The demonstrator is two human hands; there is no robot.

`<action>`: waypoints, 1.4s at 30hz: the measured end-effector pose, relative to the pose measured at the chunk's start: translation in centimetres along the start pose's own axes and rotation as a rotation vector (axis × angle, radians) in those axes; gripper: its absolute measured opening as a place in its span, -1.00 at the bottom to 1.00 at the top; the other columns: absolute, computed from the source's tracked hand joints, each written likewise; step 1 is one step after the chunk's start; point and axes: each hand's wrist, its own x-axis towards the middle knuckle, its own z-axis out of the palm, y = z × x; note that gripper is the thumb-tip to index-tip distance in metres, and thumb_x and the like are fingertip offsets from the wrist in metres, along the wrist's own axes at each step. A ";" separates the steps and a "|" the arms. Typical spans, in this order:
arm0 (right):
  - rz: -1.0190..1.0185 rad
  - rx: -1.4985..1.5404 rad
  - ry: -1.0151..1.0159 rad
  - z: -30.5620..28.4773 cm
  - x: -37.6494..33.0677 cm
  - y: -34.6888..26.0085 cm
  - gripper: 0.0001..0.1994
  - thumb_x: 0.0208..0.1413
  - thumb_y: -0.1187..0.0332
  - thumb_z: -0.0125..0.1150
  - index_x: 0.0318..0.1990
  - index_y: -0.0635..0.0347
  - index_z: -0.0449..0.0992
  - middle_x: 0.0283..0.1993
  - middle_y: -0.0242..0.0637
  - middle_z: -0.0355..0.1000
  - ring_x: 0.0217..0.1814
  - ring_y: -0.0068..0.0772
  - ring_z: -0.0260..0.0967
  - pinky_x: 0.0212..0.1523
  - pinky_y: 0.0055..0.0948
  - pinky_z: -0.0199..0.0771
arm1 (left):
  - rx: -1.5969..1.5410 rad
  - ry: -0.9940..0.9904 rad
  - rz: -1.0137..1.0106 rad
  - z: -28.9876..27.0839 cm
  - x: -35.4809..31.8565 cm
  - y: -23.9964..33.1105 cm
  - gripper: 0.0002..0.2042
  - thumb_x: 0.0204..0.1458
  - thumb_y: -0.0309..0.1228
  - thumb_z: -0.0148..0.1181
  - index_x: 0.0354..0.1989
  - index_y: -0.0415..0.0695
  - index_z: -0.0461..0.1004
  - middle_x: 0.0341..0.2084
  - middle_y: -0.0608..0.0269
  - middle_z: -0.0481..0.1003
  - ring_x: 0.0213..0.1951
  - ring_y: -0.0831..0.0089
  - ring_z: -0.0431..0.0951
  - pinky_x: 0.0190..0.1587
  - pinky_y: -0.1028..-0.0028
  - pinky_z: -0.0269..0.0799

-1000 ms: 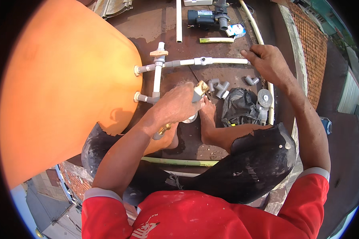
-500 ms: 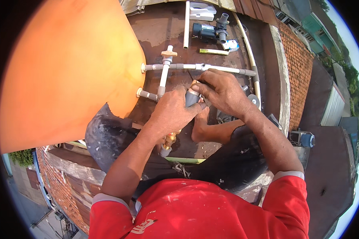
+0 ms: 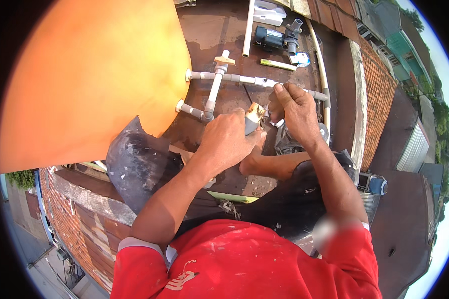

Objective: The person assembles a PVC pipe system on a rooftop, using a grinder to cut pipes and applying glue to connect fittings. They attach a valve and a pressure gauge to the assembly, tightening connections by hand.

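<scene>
My left hand is closed round a grey pipe fitting with a shiny brass-coloured end pointing up and away from me. Just right of that end, apart from it, my right hand is raised with its thumb up and fingers curled in. Whatever it may hold is hidden behind the fingers. Beyond both hands runs a white and grey pipe line, joined to the big orange tank at two points. A valve with a tan handle stands on it.
A dark pump with grey fittings lies at the back. Near it are a white foam piece, a loose white pipe and a yellow-green strip. A dark plastic bag lies beside my bare foot.
My right hand has come off the fitting and moved up and right, baring its brass-coloured end. My left hand keeps its hold. The view has shifted a little.
</scene>
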 end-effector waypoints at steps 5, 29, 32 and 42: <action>-0.163 -0.173 -0.054 1.3 -1.0 -0.7 -0.62 0.51 0.14 0.33 -0.31 0.24 0.53 -0.45 -0.49 0.42 -0.42 -0.61 0.35 -0.39 -0.49 0.39 | -0.093 -0.003 0.002 -0.2 -1.2 -1.9 -0.49 0.18 -0.09 0.44 -0.18 -0.44 0.54 -0.42 -0.35 0.64 -0.28 -0.25 0.73 -0.16 -0.07 0.64; -0.199 -0.642 0.189 3.3 6.2 2.6 -0.61 0.43 0.08 0.31 -0.12 0.33 0.68 -0.34 0.00 0.68 -0.32 -0.02 0.65 -0.20 -0.11 0.58 | 0.439 0.269 0.302 -9.3 5.7 -4.4 -0.59 -0.07 -0.24 0.38 -0.10 -0.25 0.78 -0.34 -0.16 0.74 -0.24 0.00 0.81 -0.11 0.08 0.73; -0.046 -1.096 -0.436 7.7 5.6 11.2 -0.52 0.30 -0.02 0.38 0.05 0.27 0.70 0.01 0.19 0.69 0.11 0.24 0.67 0.16 0.04 0.65 | 0.516 0.107 0.270 -9.5 7.8 -5.8 -0.58 -0.09 -0.22 0.40 -0.10 -0.27 0.78 -0.33 -0.18 0.74 -0.26 -0.03 0.80 -0.12 0.05 0.72; 0.108 -1.263 -0.199 11.5 0.8 27.0 -0.58 0.47 -0.04 0.04 0.22 -0.07 0.66 0.51 0.09 0.36 0.63 0.22 0.15 0.53 0.20 0.25 | 0.477 -0.241 0.010 -9.9 12.3 -11.1 -0.56 0.10 -0.09 0.36 -0.21 -0.34 0.63 -0.50 -0.05 0.64 -0.41 0.04 0.67 -0.25 0.08 0.56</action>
